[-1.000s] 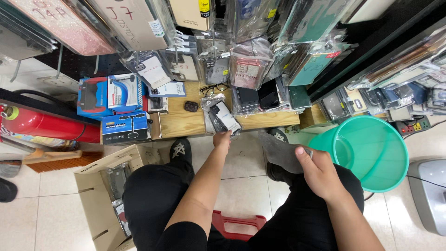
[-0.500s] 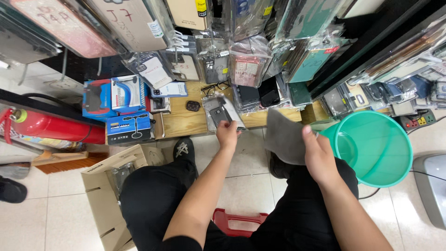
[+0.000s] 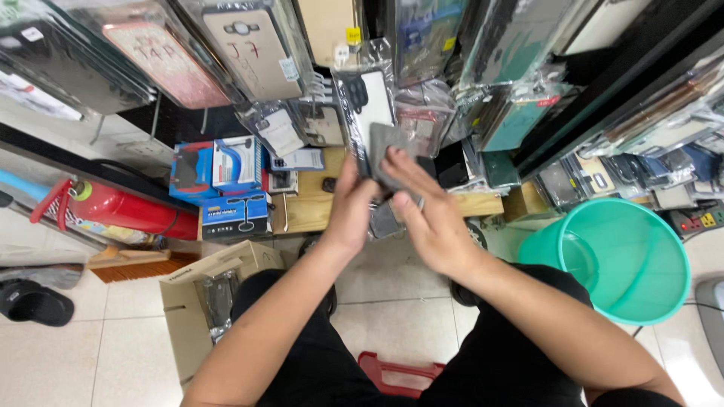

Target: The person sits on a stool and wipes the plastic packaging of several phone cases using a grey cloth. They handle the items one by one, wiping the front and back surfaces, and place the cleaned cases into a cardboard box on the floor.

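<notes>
Moved up and together since half a second ago: both hands, then apart over the knees, now meeting in front of the hanging display of phone cases. Left hand [image 3: 353, 207] raised from the wooden shelf [image 3: 313, 211], fingers closed narrowly around the edge of a packaged phone case [image 3: 371, 113] in clear plastic, white-backed with a dark camera cutout, held at about twelve o'clock from the wrist. Right hand [image 3: 422, 218] carried in from the three o'clock side, fingers spread fairly wide and flat, pressing a grey cloth [image 3: 388, 154] against the front of the package; cloth touching both the package and the fingertips. Judging by the flat press, a wiping of the package likely just beginning. Below the hands, a second dark packaged case [image 3: 385, 220] lying on the shelf edge, partly hidden. At nine o'clock from the hands, stacked blue and red boxes [image 3: 222, 185], and farther out a red fire extinguisher [image 3: 121, 211] lying on its side. At seven o'clock, an open cardboard box [image 3: 196, 301] on the tiled floor. At four o'clock, a green plastic bucket [image 3: 633, 260], well apart from the right hand. Between the knees at six o'clock, a red stool [image 3: 396, 373], partly visible.
</notes>
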